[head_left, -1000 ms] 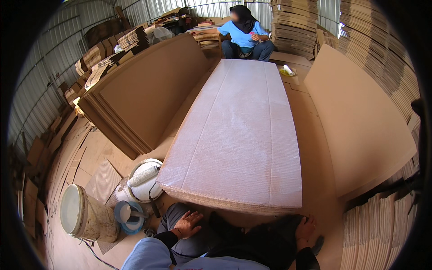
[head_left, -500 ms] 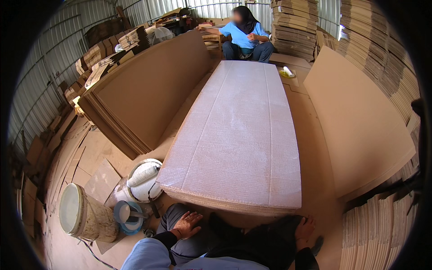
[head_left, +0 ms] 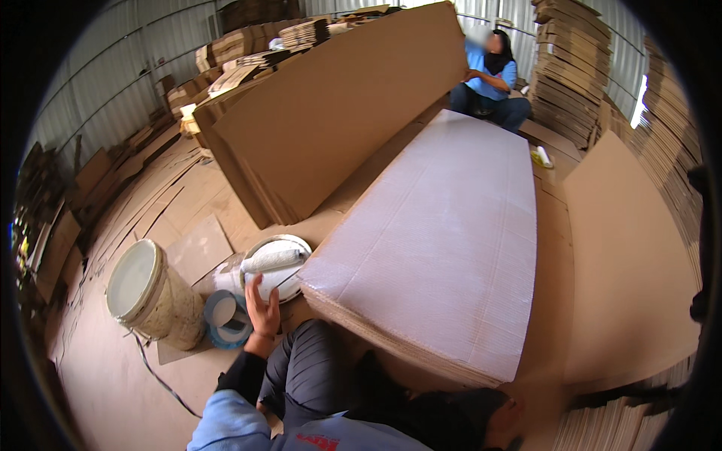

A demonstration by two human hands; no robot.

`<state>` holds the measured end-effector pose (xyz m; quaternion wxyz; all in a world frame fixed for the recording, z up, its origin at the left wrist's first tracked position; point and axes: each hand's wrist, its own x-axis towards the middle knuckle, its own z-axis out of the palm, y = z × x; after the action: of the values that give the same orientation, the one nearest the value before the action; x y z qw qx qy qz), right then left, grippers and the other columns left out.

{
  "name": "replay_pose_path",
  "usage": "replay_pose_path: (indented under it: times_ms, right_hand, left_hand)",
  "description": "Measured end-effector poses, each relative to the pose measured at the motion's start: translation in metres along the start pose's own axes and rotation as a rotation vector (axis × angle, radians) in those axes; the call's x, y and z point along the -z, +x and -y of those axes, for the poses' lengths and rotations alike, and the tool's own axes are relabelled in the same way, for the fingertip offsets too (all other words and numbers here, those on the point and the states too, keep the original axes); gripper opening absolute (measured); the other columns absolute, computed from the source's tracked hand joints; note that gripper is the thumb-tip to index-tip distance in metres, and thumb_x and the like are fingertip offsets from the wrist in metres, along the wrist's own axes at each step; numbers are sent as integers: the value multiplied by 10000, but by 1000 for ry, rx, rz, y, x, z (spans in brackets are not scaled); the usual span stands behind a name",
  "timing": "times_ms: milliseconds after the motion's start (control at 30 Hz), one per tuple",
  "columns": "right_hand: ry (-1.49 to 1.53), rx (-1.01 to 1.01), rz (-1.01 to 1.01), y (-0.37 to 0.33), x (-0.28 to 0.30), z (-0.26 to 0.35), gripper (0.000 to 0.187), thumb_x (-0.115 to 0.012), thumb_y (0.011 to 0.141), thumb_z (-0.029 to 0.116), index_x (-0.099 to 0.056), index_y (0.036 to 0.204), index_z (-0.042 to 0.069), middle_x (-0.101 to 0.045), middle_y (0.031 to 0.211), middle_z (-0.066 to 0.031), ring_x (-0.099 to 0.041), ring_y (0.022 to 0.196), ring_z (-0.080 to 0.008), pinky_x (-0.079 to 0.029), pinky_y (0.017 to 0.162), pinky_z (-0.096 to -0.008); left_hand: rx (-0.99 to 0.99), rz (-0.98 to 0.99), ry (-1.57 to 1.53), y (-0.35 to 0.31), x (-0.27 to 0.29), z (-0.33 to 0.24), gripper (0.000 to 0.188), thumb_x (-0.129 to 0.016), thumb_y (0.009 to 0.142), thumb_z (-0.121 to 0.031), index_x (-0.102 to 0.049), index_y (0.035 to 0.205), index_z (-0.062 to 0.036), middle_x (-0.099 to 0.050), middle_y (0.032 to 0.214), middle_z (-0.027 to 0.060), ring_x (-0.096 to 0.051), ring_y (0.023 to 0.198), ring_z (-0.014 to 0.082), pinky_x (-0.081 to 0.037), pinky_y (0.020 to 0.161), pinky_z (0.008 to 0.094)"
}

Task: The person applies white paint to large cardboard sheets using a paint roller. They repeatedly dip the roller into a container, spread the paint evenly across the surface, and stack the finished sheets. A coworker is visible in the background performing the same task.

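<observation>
Near the dial's centre, the cardboard stack (head_left: 444,240) has a whitish top, glossy over faint creases. Toward twelve, the upright brown panels (head_left: 331,128) are smooth, matt cardboard. At eight, the white roller (head_left: 272,261) looks soft and fuzzy; farther out, the bucket (head_left: 177,308) seems plastic, its side rough and crusted (mottled all over). The ribbed wall (head_left: 105,128) at ten is dull-shining metal.
</observation>
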<state>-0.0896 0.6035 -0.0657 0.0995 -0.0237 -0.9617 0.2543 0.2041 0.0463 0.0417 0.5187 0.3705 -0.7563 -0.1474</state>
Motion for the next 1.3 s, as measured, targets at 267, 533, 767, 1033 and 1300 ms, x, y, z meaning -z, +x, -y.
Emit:
replay_pose_path:
  times_ms: [267,533,767,1033,1300]
  right_hand:
    - [-87,-183,-47,-6,31,13,436,-466,965,281,-502,1260,-38,-551,1224,-243,-501,1165,-380,-378,1020,-421]
    - [1130,-302,-377,68,91,59,545,-350,986,404,-407,1372,24,-450,1382,-211,-399,1304,-327,-252,1101,-448]
    - [1583,88,245,90,122,211,638,-337,977,479,-362,1423,23,-428,1393,-259,-431,1283,-343,-304,1078,-462]
    - [1901,154,893,91,162,307,865,-357,898,695,-209,1505,97,-279,1481,-257,-345,1324,-359,-268,1069,-508]
    - [2164,177,860,94,168,242,909,-353,897,701,-74,1530,110,-141,1551,-214,-182,1423,-346,-169,1136,-495]
  left_hand:
    - [258,-12,-358,151,3,6,576,-727,849,-222,-469,1324,-24,-509,1316,120,-510,1150,208,-455,928,326]
    - [341,-78,-633,258,39,-50,666,-679,861,-439,-481,1350,-33,-567,1270,63,-527,1166,183,-372,968,336]
    - [257,162,-966,296,45,-92,766,-462,925,-607,-350,1444,-54,-397,1465,89,-397,1318,232,-330,1021,353]
    - [27,966,-1848,243,-19,-160,957,-493,745,-802,-516,1316,-34,-416,1443,150,-348,1354,342,-235,1135,513]
    - [434,624,-1953,69,-86,-219,948,-600,764,-704,-354,1435,-82,-438,1426,108,-366,1333,326,-310,1089,514]
